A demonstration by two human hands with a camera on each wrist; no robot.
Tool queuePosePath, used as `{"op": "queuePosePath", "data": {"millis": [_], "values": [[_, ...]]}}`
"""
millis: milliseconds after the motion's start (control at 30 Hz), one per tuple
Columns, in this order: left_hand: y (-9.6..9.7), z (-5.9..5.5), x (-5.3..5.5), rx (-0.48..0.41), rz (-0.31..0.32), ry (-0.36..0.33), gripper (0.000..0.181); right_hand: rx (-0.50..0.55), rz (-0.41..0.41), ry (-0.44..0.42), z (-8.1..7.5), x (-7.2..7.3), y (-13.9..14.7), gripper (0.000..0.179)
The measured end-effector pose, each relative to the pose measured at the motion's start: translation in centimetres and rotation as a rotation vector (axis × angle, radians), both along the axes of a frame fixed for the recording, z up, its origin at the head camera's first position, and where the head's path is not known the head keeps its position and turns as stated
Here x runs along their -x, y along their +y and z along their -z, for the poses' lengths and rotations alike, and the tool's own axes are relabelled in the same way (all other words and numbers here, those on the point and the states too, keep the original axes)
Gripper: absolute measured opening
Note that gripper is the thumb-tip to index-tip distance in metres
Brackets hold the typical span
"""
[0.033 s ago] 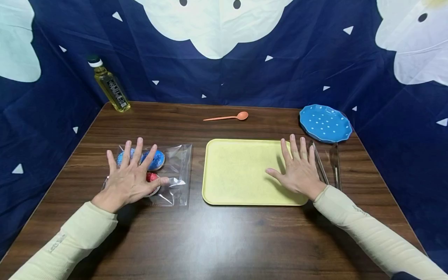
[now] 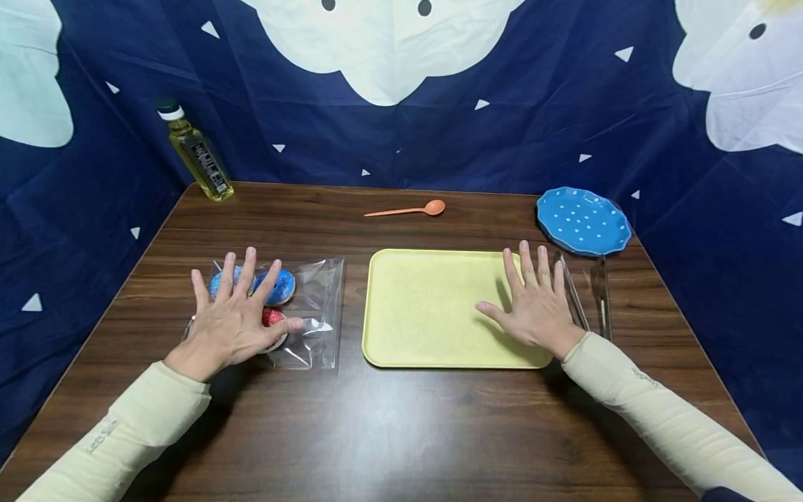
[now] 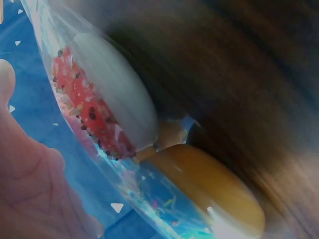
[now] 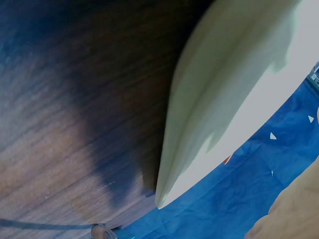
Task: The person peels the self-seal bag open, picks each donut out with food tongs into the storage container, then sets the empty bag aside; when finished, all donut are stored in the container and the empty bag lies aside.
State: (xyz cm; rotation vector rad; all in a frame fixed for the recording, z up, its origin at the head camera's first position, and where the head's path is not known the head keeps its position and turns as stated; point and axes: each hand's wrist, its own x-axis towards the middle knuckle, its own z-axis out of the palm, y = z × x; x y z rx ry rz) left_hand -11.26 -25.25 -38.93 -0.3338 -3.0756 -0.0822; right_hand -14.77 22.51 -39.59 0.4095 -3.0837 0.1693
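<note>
My left hand [image 2: 232, 328] is spread flat over a clear plastic bag [image 2: 323, 300], fingers straight and apart, gripping nothing. Inside the bag lie toy doughnuts: a blue-iced doughnut [image 2: 286, 287], a lighter blue one [image 2: 216, 283] and a red-topped doughnut [image 2: 272, 318], all partly hidden by the hand. The left wrist view shows the red doughnut [image 3: 84, 104] with its pale base beside a tan-based blue one [image 3: 209, 184]. Over the right part of a yellow tray [image 2: 433, 307], my right hand [image 2: 536, 310] is likewise spread and holds nothing. Metal tongs [image 2: 604, 300] lie just right of it.
At the back left corner stands a bottle of yellow oil [image 2: 202, 162]. An orange spoon [image 2: 433, 208] lies behind the tray. A blue polka-dot plate [image 2: 583, 222] sits at the back right. Blue cloth [image 2: 401, 150] encloses the wooden table [image 2: 401, 432] at the back and sides.
</note>
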Motion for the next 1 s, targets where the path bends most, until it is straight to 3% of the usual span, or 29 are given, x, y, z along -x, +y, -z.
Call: {"op": "queuePosePath", "data": {"millis": [300, 467, 567, 667, 833, 1000], "values": [[-0.4, 0.0, -0.3, -0.032, 0.000, -0.017, 0.107, 0.009, -0.025, -0.043, -0.4, 0.3, -0.8, 0.109], [-0.3, -1.0, -0.1, -0.062, -0.028, -0.160, 0.102, 0.087, -0.096, -0.108, -1.7, 1.1, -2.8, 0.102], [-0.3, -1.7, 0.1, -0.097, -0.018, -0.253, 0.095, 0.138, -0.160, -0.150, -2.9, 2.0, -4.7, 0.097], [-0.4, -2.4, 0.2, -0.125, 0.008, -0.302, 0.085, 0.215, -0.211, -0.238, -4.0, 3.3, -6.9, 0.091], [-0.5, -2.7, 0.3, -0.150, 0.063, -0.294, 0.066, 0.355, -0.290, -0.343, -4.7, 5.9, -10.9, 0.081], [-0.4, -2.5, 0.2, -0.164, 0.098, -0.258, 0.055, 0.352, -0.404, -0.343, -4.1, 7.7, -14.9, 0.073]]}}
